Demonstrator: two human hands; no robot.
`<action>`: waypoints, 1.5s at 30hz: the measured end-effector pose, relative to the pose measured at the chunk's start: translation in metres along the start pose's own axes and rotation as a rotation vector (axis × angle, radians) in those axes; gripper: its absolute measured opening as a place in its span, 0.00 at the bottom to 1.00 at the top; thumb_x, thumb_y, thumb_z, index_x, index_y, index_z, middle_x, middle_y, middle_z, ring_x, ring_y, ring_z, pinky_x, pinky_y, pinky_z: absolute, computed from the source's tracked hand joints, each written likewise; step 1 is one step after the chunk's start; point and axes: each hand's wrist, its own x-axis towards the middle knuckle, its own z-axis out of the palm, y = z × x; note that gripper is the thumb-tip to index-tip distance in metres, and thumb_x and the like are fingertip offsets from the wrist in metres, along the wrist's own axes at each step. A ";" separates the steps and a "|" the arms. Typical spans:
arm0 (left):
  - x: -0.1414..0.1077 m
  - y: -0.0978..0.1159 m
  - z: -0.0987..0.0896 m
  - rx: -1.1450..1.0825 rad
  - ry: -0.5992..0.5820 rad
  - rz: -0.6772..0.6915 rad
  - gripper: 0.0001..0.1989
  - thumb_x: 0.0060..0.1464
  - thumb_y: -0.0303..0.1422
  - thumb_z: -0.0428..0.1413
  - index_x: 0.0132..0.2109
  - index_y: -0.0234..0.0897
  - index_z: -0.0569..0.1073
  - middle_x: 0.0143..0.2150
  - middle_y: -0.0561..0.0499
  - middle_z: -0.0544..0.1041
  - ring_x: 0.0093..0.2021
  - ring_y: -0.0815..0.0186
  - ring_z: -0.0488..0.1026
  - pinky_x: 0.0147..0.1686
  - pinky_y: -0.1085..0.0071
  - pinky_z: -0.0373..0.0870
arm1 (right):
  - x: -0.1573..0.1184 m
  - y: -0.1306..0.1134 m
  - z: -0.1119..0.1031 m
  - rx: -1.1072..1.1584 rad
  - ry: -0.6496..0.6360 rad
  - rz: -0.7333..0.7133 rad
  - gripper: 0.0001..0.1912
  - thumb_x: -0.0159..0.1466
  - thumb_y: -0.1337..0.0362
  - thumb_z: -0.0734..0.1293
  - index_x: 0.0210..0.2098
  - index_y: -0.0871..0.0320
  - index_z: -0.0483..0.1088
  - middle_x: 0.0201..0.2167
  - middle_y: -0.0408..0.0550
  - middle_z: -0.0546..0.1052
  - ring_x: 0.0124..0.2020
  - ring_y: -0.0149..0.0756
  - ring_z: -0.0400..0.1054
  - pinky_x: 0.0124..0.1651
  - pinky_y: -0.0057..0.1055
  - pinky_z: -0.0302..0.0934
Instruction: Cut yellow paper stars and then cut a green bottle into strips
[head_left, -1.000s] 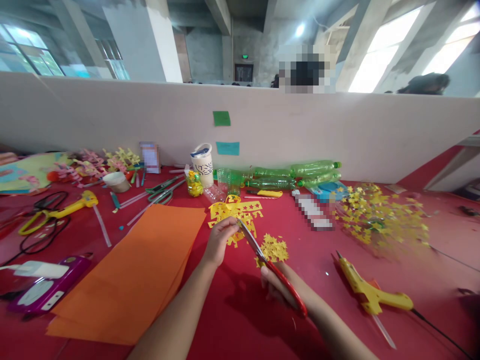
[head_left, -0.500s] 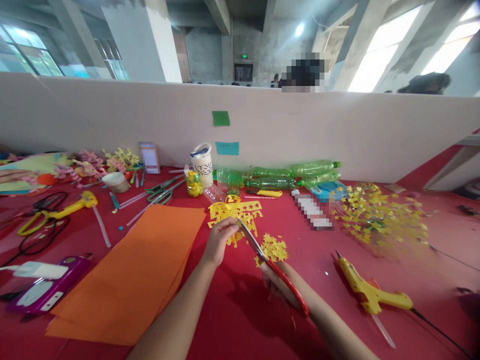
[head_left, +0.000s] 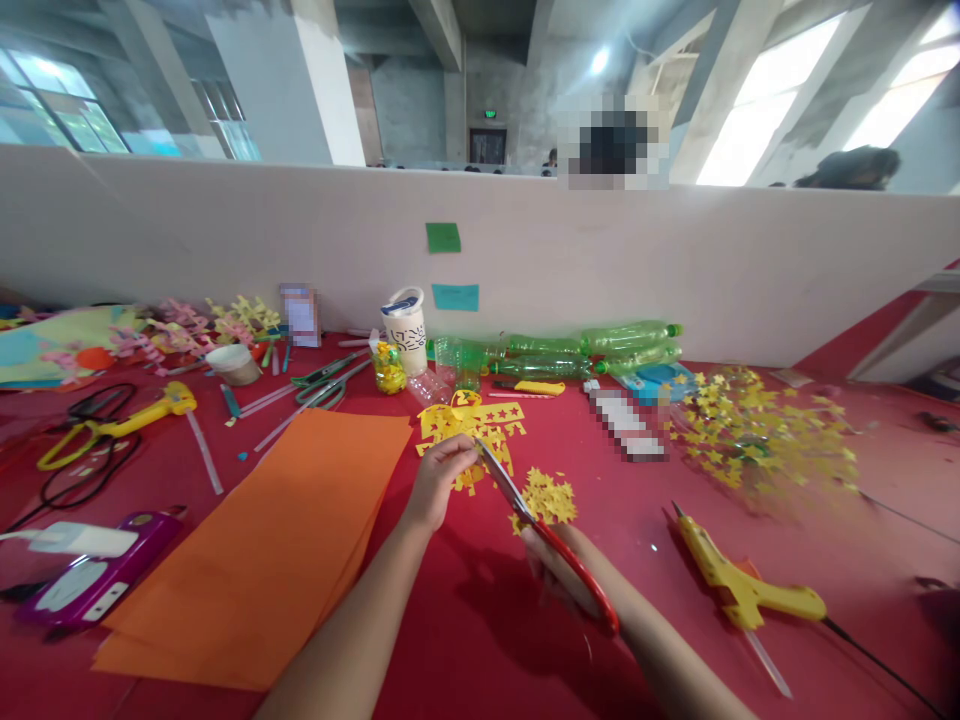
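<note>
My right hand is closed around the red-handled scissors, whose blades point up and to the left. At their tips, my left hand is pinched, and whatever lies between its fingers is too small to make out. Behind that hand lie yellow paper scraps with star-shaped holes. A pile of small yellow paper stars rests on the red table just beyond my right hand.
Orange sheets lie to the left, near a purple power strip and a yellow glue gun. Another glue gun and a yellow star bunch lie right. Green bottles and a cup stand near the partition.
My hands and the scissors have hardly moved. At the far left edge, another person's hand over the coloured papers has gone out of view.
</note>
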 end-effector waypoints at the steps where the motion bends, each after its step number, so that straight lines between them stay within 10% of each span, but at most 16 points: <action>1: 0.000 0.000 0.000 0.006 0.004 -0.002 0.07 0.50 0.32 0.57 0.26 0.36 0.72 0.27 0.54 0.68 0.32 0.69 0.64 0.35 0.74 0.61 | 0.000 0.000 0.000 0.001 0.000 -0.003 0.34 0.57 0.31 0.57 0.21 0.58 0.61 0.12 0.37 0.60 0.11 0.23 0.52 0.14 0.22 0.45; 14: 0.008 -0.005 -0.014 0.218 0.117 0.018 0.09 0.52 0.37 0.57 0.28 0.38 0.75 0.30 0.51 0.75 0.37 0.63 0.72 0.44 0.68 0.66 | 0.010 0.007 -0.006 0.136 0.126 -0.048 0.30 0.58 0.35 0.59 0.21 0.57 0.61 0.08 0.34 0.58 0.08 0.25 0.55 0.14 0.22 0.52; 21: 0.016 -0.010 -0.028 0.584 0.198 0.110 0.09 0.52 0.36 0.55 0.27 0.39 0.74 0.57 0.46 0.70 0.61 0.55 0.62 0.62 0.56 0.54 | 0.013 0.005 -0.010 0.182 0.195 -0.036 0.26 0.59 0.38 0.60 0.22 0.55 0.59 0.06 0.31 0.55 0.07 0.26 0.54 0.21 0.27 0.60; 32: -0.015 -0.019 0.015 1.069 -0.546 0.269 0.13 0.59 0.38 0.51 0.30 0.39 0.73 0.65 0.48 0.60 0.67 0.50 0.50 0.63 0.47 0.51 | 0.021 0.012 -0.049 -0.415 0.524 -0.077 0.21 0.58 0.47 0.62 0.21 0.56 0.58 0.18 0.38 0.58 0.22 0.30 0.54 0.26 0.25 0.46; 45: -0.012 -0.027 0.012 0.988 -0.469 0.254 0.12 0.59 0.41 0.52 0.42 0.44 0.77 0.65 0.48 0.61 0.66 0.54 0.53 0.63 0.53 0.55 | 0.021 0.010 -0.047 -0.417 0.555 -0.074 0.21 0.59 0.47 0.60 0.21 0.56 0.56 0.18 0.38 0.56 0.22 0.29 0.49 0.26 0.26 0.43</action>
